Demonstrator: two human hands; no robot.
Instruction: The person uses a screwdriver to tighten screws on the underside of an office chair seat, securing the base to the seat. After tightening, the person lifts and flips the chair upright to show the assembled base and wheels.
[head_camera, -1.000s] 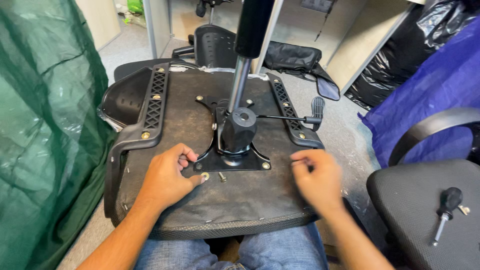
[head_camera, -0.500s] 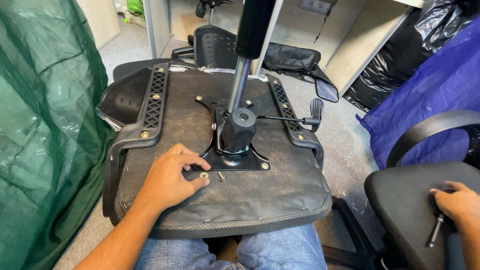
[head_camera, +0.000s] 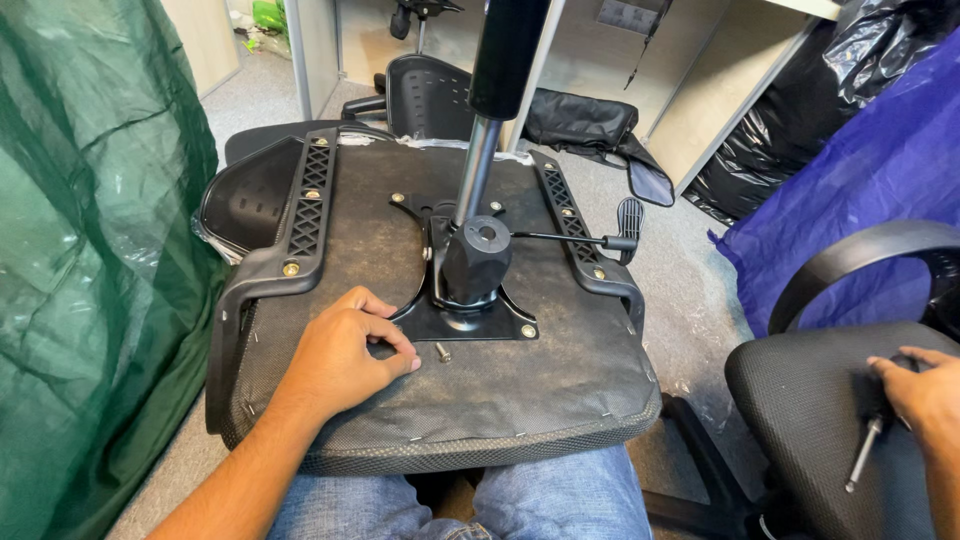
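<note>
The left hand (head_camera: 340, 362) rests on the upturned chair seat (head_camera: 500, 385), fingers (head_camera: 385, 350) loosely curled, holding nothing, beside a loose bolt (head_camera: 441, 351); keeping it there steadies the seat. The right hand (head_camera: 925, 392) closes around a screwdriver (head_camera: 865, 452) on a second chair (head_camera: 810, 400). No containers show.

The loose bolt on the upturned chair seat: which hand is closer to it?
Left. The left hand rests beside the bolt, fingertips almost touching; the right hand is far off on another chair, at a screwdriver.
</note>
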